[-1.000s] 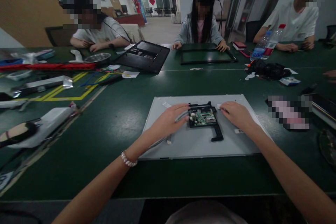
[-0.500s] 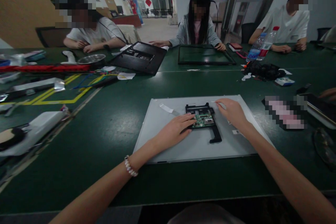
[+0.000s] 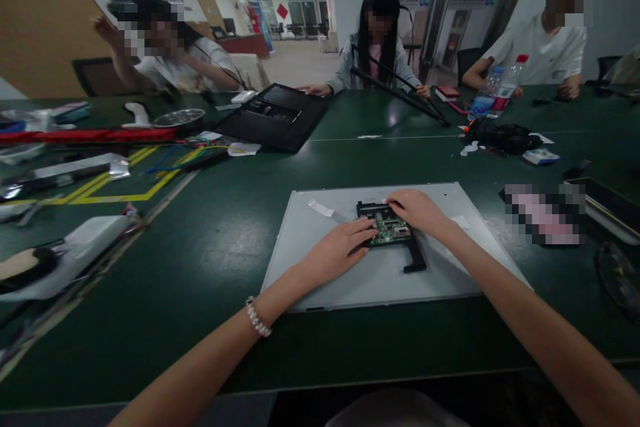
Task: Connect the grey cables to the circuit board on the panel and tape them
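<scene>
A light grey flat panel (image 3: 345,287) lies on the green table before me. On it rests a black plastic bracket (image 3: 416,259) with a green circuit board (image 3: 386,232) set in it. My left hand (image 3: 334,250) lies over the board's left side, fingers stretched out and touching it. My right hand (image 3: 419,211) bends over the bracket's upper right part, fingertips pinched at its top edge. A small white piece (image 3: 384,201) shows at those fingertips; its kind is unclear. Left of the bracket a whitish strip (image 3: 320,208) lies on the panel.
A black cover (image 3: 275,117) lies across the table. A person opposite holds a tilted black frame (image 3: 400,93); two others sit at the sides. Bottles (image 3: 507,90) and a black bundle (image 3: 503,135) stand or lie right; wires, tools and a white device (image 3: 75,253) lie left.
My right hand has moved left and in over the bracket, carrying the small white piece to its top edge. My left hand has stayed on the board. The person opposite has tilted up the black frame.
</scene>
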### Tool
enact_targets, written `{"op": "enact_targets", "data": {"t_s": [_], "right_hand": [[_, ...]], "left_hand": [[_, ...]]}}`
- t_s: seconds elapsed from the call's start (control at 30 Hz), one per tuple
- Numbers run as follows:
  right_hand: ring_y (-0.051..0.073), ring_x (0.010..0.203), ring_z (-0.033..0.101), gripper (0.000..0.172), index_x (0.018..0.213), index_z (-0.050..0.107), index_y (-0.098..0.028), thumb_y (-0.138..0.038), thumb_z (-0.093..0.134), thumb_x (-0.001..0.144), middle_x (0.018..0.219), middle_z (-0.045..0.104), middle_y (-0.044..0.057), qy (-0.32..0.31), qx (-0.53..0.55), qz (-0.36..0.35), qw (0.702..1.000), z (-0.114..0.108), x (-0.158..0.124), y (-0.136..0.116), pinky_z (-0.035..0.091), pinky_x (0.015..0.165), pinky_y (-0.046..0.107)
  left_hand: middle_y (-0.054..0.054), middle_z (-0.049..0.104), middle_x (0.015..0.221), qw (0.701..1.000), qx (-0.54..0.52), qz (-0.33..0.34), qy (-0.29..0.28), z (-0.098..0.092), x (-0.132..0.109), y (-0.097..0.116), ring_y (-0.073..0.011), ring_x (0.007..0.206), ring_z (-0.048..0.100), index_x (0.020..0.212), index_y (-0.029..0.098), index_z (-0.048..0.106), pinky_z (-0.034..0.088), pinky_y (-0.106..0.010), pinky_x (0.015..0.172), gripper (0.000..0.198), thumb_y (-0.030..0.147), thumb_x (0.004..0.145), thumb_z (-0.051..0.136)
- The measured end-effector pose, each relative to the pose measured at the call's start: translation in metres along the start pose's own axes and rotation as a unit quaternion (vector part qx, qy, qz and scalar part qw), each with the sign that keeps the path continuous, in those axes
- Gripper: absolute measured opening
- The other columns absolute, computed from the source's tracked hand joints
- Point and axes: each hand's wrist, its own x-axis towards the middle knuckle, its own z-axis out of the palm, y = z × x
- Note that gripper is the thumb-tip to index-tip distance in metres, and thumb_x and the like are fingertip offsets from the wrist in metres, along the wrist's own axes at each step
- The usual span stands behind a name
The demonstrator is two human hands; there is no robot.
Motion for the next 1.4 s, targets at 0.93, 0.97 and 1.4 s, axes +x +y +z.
{"op": "enact_targets", "data": {"t_s": [0.93, 0.97, 1.4], "right_hand": [[0.025, 0.108, 0.065, 0.026, 0.110, 0.069, -0.015, -0.019, 0.052, 0.091, 0.113, 0.071, 0.011, 0.073, 0.090, 0.012, 0.993, -0.009, -0.015, 0.003, 0.048, 0.099, 0.042], [0.025, 0.108, 0.064, 0.026, 0.110, 0.069, -0.015, -0.019, 0.052, 0.091, 0.113, 0.071, 0.011, 0.076, 0.092, 0.012, 0.993, -0.011, -0.017, 0.003, 0.047, 0.100, 0.042], [0.025, 0.106, 0.065, 0.026, 0.108, 0.069, -0.014, -0.020, 0.049, 0.092, 0.112, 0.071, 0.011, 0.057, 0.080, -0.005, 0.995, -0.006, -0.020, -0.001, 0.049, 0.098, 0.043]], "left_hand": [[-0.007, 0.063, 0.127, 0.970, -0.014, -0.140, 0.199, -0.036, -0.006, -0.029, -0.0206, 0.119, 0.057, 0.122, 0.019, 0.060, 0.043, -0.043, 0.106, 0.032, 0.026, 0.093, 0.049], [-0.006, 0.064, 0.125, 0.964, -0.006, -0.162, 0.210, -0.038, -0.008, -0.038, -0.0209, 0.117, 0.058, 0.120, 0.019, 0.061, 0.043, -0.041, 0.106, 0.032, 0.025, 0.092, 0.048], [-0.010, 0.064, 0.102, 0.947, 0.007, -0.240, 0.211, -0.014, -0.019, -0.114, -0.0210, 0.088, 0.061, 0.109, 0.014, 0.065, 0.049, -0.035, 0.087, 0.034, 0.033, 0.083, 0.056]]}}
